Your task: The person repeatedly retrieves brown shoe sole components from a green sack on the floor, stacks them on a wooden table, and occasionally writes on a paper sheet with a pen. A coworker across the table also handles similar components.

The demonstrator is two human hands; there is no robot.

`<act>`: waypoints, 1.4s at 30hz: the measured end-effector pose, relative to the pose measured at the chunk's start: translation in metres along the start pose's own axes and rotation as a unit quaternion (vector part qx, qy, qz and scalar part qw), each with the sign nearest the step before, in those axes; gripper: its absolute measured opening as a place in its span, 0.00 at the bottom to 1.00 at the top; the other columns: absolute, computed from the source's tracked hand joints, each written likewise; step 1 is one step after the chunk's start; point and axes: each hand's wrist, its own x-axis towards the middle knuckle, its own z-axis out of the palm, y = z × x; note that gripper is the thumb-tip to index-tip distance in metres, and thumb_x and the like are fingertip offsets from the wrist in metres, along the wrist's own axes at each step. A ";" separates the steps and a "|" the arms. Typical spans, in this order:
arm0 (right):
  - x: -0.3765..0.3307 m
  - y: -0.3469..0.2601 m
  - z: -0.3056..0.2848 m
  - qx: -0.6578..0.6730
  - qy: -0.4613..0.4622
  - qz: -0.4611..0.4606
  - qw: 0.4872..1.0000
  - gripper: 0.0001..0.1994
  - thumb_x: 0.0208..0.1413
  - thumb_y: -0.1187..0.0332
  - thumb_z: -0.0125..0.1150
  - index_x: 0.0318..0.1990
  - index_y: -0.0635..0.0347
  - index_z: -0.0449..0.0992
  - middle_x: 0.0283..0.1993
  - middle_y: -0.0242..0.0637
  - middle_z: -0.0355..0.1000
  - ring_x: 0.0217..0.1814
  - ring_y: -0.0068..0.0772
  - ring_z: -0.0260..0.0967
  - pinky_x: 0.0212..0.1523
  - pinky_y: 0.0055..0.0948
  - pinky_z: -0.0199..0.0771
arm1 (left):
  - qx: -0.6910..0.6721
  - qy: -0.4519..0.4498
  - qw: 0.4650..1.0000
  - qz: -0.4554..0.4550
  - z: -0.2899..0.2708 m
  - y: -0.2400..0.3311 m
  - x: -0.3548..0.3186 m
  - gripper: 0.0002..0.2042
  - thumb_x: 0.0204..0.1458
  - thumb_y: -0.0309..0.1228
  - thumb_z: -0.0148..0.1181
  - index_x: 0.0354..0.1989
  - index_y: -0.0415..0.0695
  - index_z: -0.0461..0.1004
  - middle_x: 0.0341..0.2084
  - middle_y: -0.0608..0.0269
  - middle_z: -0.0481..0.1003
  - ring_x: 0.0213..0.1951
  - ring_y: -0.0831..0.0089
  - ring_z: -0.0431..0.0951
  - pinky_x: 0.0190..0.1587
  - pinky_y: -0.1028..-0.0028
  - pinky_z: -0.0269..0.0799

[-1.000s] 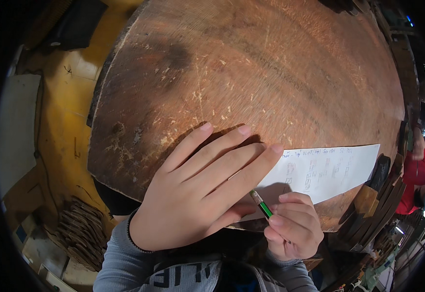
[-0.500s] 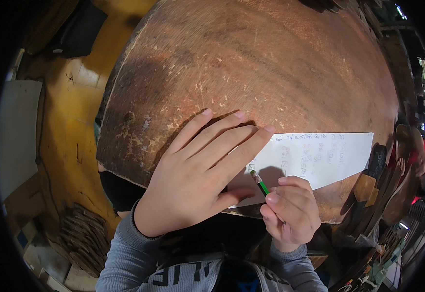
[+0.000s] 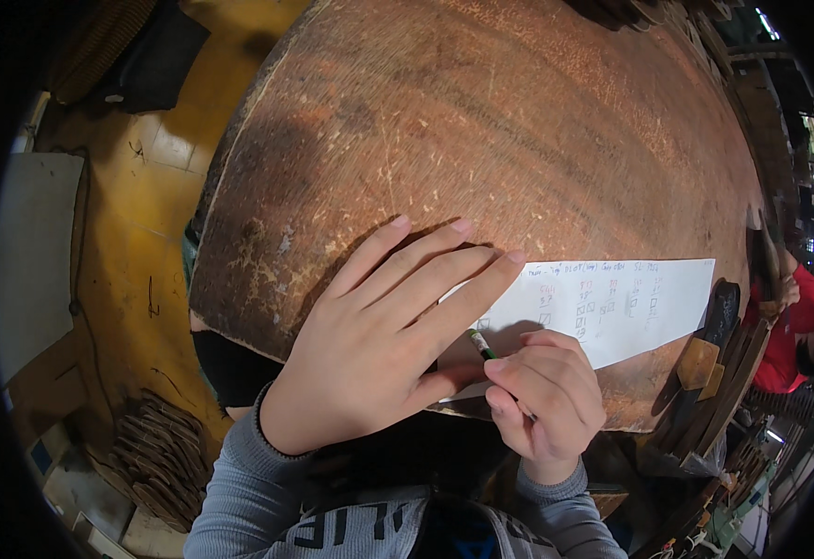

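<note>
A white paper sheet (image 3: 640,321) with handwritten rows and small drawn boxes lies at the near edge of a worn wooden table top (image 3: 481,121). My left hand (image 3: 379,326) rests flat over the sheet's left part and the wood, its fingers spread and grasping nothing. Between the thumb and fingers of my right hand (image 3: 551,396) is a slim green pen (image 3: 483,345). Its tip points up and left, by a drawn box near my left index finger. Whether the tip touches the paper I cannot tell. My left hand hides part of the sheet.
At the right edge of the table lie dark-handled tools with a wooden block (image 3: 697,363). Beyond them is a person in a red top (image 3: 793,326). Flat brown pieces (image 3: 160,456) are stacked on the yellow floor (image 3: 141,252) at the left.
My right hand and the pen have shifted slightly left. My left hand stays nearly in place on the sheet. At the right, more of the person in red shows.
</note>
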 end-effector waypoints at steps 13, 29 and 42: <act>-0.002 0.007 0.003 0.014 0.027 0.032 0.999 0.08 0.53 0.75 0.64 0.40 0.66 0.78 0.34 0.43 0.76 0.35 0.42 0.75 0.44 0.44 0.78 | 0.004 -0.013 1.000 0.003 -0.001 -0.002 -0.001 0.37 0.41 0.47 0.66 0.64 0.49 0.68 0.57 0.61 0.72 0.63 0.58 0.66 0.68 0.55 0.52; -0.003 0.006 0.006 0.043 0.059 0.036 0.997 0.04 0.55 0.76 0.60 0.38 0.66 0.76 0.31 0.42 0.75 0.32 0.42 0.73 0.43 0.43 0.77 | -0.009 -0.014 1.000 0.001 -0.002 -0.002 -0.002 0.38 0.41 0.46 0.67 0.64 0.49 0.68 0.58 0.61 0.71 0.64 0.59 0.66 0.68 0.55 0.51; -0.001 0.007 0.008 0.053 0.031 0.029 0.998 0.04 0.55 0.76 0.60 0.37 0.65 0.76 0.29 0.41 0.75 0.31 0.42 0.74 0.42 0.40 0.77 | -0.007 -0.014 1.000 0.008 -0.001 -0.003 -0.003 0.38 0.41 0.46 0.68 0.65 0.49 0.67 0.59 0.62 0.70 0.64 0.58 0.65 0.68 0.53 0.52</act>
